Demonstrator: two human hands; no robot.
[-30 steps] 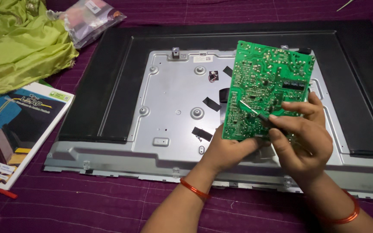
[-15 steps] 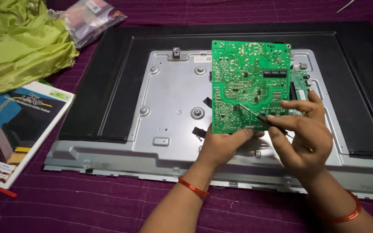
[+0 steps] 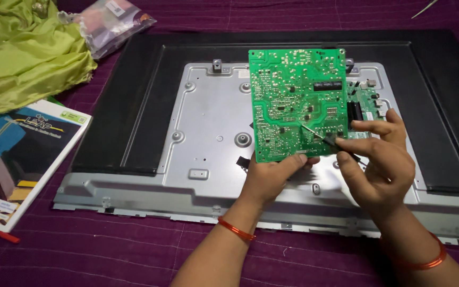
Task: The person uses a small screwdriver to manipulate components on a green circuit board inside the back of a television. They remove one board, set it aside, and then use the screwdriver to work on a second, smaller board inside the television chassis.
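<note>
My left hand grips the lower edge of a green circuit board and holds it upright, solder side toward me, above the metal back plate of a flat screen panel. My right hand pinches a thin dark-handled tool, and its metal tip touches the lower middle of the board. A second small green board shows behind the held one, fixed on the plate. Both wrists wear orange bangles.
The black panel frame lies on a purple cloth. A green fabric and a clear plastic bag are at the upper left. A book lies at the left, with a red pen by it.
The board was tilted to the right; my left hand has turned it square and shifted it left. My right hand followed, keeping the tool tip on the board.
</note>
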